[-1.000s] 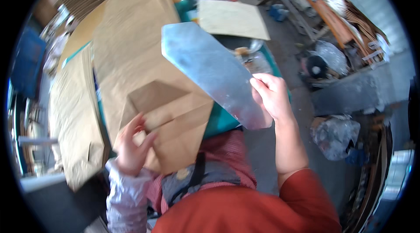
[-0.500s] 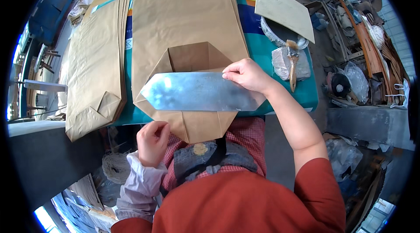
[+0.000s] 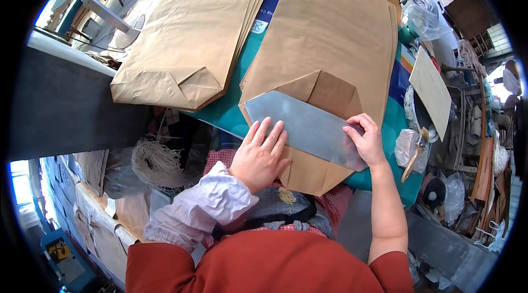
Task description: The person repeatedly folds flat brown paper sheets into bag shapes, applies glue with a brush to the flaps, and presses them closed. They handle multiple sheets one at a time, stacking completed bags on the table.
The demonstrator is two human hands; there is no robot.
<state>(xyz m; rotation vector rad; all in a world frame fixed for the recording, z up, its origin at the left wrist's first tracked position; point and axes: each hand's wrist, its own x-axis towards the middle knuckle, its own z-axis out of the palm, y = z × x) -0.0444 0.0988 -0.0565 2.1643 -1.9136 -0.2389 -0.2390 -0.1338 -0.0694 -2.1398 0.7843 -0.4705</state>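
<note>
A flat, shiny metal plate (image 3: 308,125) with pointed ends lies across the unfolded bottom of a brown paper bag (image 3: 335,34). My right hand (image 3: 367,138) pinches the plate near its right end, thumb on top. My left hand (image 3: 260,153) is spread flat, palm down, its fingers over the near edge of the plate and the bag's left side. The bag's near flap (image 3: 313,171) hangs toward my lap, and its far flap (image 3: 330,92) stands partly raised behind the plate. More bags lie stacked beneath this one.
To the left lies a stack of brown bags (image 3: 187,29) with folded bottoms. A green table cover (image 3: 397,122) shows between and beside the stacks. At the right are a brush (image 3: 416,153), a plastic-wrapped block (image 3: 405,147) and a pale board (image 3: 430,92) over a round container. Coiled cord (image 3: 157,162) sits lower left.
My left hand has opened out of its curl and moved onto the plate's near edge. My right hand still pinches the plate's right end. The view has turned, so everything appears tilted and shifted right.
</note>
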